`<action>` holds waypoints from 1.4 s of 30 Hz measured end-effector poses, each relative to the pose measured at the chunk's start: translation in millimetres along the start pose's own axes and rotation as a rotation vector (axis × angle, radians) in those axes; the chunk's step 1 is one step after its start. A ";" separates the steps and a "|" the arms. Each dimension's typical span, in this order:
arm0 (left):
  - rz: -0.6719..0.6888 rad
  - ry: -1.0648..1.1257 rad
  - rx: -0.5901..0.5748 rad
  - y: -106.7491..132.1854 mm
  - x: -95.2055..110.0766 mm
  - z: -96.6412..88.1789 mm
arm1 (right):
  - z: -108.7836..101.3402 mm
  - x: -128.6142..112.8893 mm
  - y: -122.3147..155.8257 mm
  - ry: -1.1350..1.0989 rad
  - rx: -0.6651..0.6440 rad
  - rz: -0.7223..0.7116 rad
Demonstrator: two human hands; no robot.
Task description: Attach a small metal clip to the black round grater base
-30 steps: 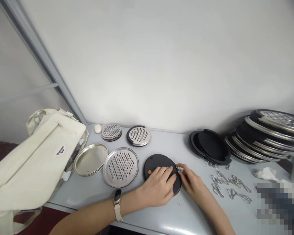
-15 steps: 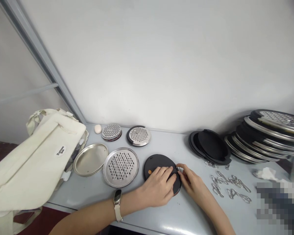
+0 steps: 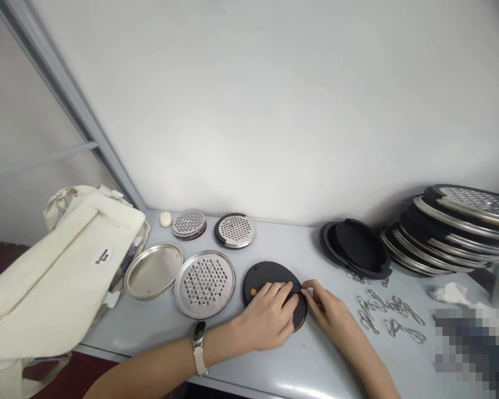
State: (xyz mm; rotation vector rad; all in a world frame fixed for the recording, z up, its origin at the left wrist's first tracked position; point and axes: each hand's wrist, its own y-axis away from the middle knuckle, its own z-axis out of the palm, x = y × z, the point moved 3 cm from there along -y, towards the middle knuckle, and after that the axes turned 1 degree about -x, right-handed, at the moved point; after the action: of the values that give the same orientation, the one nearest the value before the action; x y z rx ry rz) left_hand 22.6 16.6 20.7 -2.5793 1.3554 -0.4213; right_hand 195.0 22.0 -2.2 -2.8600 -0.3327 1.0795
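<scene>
A round black plastic disc (image 3: 270,272) lies on the table in front of me, with a small orange spot near its left side. Across its middle and right part my left hand (image 3: 270,316) presses down, fingers bent over it. At the disc's right edge, thumb and forefinger of my right hand (image 3: 322,305) are pinched together; what sits between them is too small to make out. To the left, beside the disc, lies a round metal grater plate (image 3: 205,284). Several bent wire loops (image 3: 388,307) are scattered right of my right hand.
Plain metal discs (image 3: 154,271) lie at left beside a cream bag (image 3: 66,271). Along the wall are an egg-shaped object (image 3: 165,219), small grater plates (image 3: 189,223), a black-rimmed grater (image 3: 235,230), black holders (image 3: 361,249), a tall grater stack (image 3: 453,238) and white crumpled material (image 3: 451,293).
My right thumb and forefinger have closed more tightly at the disc's right edge, and the hand has tilted slightly. My left hand stays in place on the disc.
</scene>
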 end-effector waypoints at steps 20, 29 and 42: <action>-0.005 0.013 -0.009 0.7 -0.4 1.3 | 0.2 7.9 -2.4 -0.002 0.101 -0.057; -0.008 -0.014 -0.009 -0.1 0.1 0.4 | 1.7 3.8 -0.6 -0.011 -0.004 -0.029; 0.009 -0.010 -0.006 0.7 -0.4 2.7 | 0.6 -0.2 -0.8 0.019 0.020 -0.082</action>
State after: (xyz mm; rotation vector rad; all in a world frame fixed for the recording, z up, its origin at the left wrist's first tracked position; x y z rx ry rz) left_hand 22.7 16.6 17.9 -2.5760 1.3658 -0.4027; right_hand 194.3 22.7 -2.4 -2.8097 -0.4311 1.0353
